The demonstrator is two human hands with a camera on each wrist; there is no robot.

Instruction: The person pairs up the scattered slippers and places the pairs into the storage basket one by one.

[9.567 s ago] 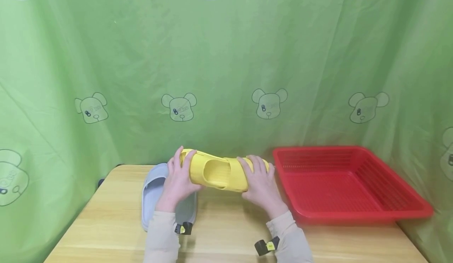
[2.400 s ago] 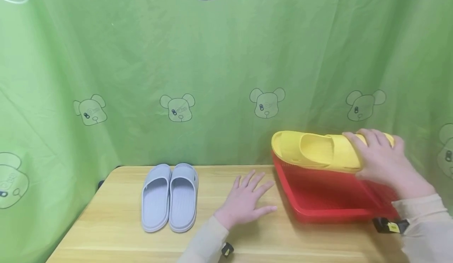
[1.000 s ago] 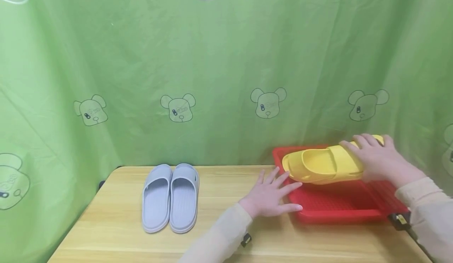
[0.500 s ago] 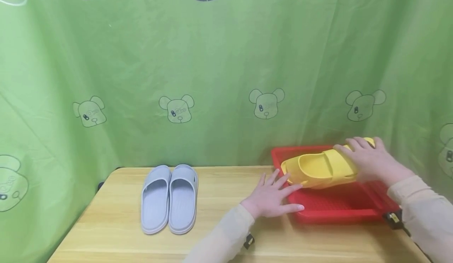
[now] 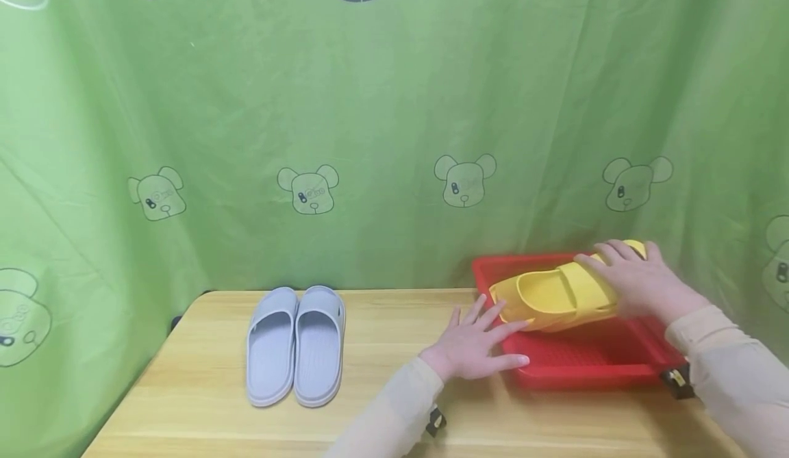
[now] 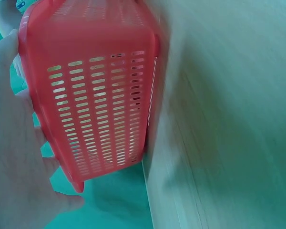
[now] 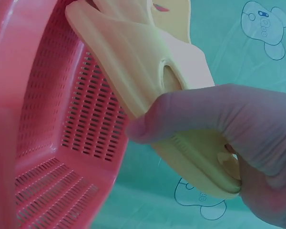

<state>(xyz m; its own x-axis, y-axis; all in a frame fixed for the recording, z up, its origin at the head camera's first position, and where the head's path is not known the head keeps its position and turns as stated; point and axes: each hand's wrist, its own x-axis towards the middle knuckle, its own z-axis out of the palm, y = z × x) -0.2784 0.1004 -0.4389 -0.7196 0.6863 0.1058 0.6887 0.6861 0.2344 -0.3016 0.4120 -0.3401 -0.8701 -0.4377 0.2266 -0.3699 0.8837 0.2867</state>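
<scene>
Before a curtain (image 5: 382, 102), a table (image 5: 197, 369) bears a basket (image 5: 585, 377) at 4 o'clock, with yellow slippers (image 5: 582, 288), seemingly a nested pair, tilted partly within it, low end toward the basket's 9. They look light, springy and hard to break, though smooth foam could slip and the pair slide apart; a hold across strap and sole seems surest. Grey slippers (image 5: 317, 355) lie side by side at 7 o'clock. The right hand (image 5: 637, 283), at the basket's 2, grasps the yellow slippers' raised end; the left hand (image 5: 468, 348), at its 8, grasps nothing, fingers spread at the rim
</scene>
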